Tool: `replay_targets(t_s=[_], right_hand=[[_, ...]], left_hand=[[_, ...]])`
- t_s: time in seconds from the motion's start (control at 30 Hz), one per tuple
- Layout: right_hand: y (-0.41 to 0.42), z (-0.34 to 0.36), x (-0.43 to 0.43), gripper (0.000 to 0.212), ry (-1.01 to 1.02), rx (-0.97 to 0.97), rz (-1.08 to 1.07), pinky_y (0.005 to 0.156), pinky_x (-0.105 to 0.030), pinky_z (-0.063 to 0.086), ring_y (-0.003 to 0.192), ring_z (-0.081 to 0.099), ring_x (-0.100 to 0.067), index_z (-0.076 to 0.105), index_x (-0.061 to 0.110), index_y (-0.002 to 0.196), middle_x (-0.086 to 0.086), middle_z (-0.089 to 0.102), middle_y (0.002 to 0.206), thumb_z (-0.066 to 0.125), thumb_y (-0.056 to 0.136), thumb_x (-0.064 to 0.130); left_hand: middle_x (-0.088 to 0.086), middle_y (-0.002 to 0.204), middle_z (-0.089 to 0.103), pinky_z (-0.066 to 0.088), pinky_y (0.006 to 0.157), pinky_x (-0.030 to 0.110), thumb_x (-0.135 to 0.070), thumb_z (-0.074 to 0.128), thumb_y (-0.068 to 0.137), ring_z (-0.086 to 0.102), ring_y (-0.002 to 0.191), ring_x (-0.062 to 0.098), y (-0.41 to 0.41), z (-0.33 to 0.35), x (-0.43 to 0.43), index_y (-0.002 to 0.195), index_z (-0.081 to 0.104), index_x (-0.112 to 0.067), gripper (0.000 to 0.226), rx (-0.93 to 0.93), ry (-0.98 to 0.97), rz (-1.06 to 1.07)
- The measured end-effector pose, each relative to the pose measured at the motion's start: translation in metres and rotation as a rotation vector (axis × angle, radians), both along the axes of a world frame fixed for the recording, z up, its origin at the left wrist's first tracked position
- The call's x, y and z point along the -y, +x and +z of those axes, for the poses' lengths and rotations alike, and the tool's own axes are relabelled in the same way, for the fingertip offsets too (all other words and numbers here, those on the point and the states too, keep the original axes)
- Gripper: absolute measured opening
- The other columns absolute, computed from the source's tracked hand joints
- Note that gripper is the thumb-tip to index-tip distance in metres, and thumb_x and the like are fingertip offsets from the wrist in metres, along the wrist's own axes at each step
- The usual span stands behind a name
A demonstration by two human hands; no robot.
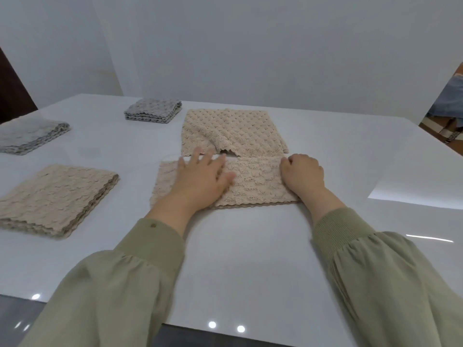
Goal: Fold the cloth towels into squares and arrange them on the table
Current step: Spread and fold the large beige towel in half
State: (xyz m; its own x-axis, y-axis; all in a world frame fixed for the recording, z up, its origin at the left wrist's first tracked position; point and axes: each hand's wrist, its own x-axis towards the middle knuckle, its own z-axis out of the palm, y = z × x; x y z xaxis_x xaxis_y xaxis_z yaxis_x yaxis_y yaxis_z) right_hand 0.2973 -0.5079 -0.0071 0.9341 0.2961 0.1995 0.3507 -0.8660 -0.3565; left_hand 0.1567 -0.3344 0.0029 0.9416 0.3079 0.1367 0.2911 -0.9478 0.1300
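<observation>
A beige towel (pixel 253 182) folded into a long strip lies across the middle of the white table (pixel 250 259). My left hand (pixel 200 179) presses flat on its left part with fingers spread. At the strip's right end, my right hand (pixel 303 175) curls its fingers over the towel's edge. Just behind the strip lies a second beige towel (pixel 233 132), loosely spread with one edge folded over.
A stack of folded beige towels (pixel 55 199) sits at the near left. Folded grey towels lie at the far left (pixel 30 136) and at the back centre (pixel 154 111). The table's right edge runs along a floor area (pixel 446 126).
</observation>
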Motion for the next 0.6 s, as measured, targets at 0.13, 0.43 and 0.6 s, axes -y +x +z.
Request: replay_targets(t_s=[0.13, 0.43, 0.6], right_hand=[[0.002, -0.001, -0.003, 0.042, -0.011, -0.044, 0.050, 0.100, -0.047, 0.035, 0.113, 0.048, -0.032, 0.058, 0.009, 0.110, -0.011, 0.058, 0.118, 0.039, 0.090, 0.041], [-0.014, 0.012, -0.002, 0.029, 0.550, -0.273, 0.121, 0.064, -0.024, 0.044, 0.078, 0.056, -0.014, 0.042, 0.019, 0.104, 0.003, 0.056, 0.085, 0.062, 0.083, 0.018], [-0.019, 0.019, -0.001, 0.040, 0.942, -0.334, 0.102, 0.062, -0.022, 0.048, 0.066, 0.060, -0.008, 0.047, 0.017, 0.113, 0.002, 0.061, 0.078, 0.066, 0.080, 0.005]], left_hand=[[-0.004, 0.159, -0.003, -0.001, 0.115, 0.054, -0.073, 0.014, 0.086, -0.008, 0.146, 0.021, 0.011, -0.009, 0.017, 0.149, 0.003, -0.036, 0.074, -0.155, 0.009, -0.062], [-0.003, 0.159, -0.005, -0.001, 0.115, 0.055, -0.076, 0.014, 0.084, -0.008, 0.146, 0.021, 0.011, -0.010, 0.016, 0.149, 0.000, -0.037, 0.077, -0.182, 0.033, -0.059], [-0.003, 0.159, -0.006, -0.001, 0.115, 0.055, -0.076, 0.015, 0.084, -0.009, 0.146, 0.021, 0.009, -0.009, 0.017, 0.149, -0.002, -0.037, 0.078, -0.191, 0.034, -0.058]])
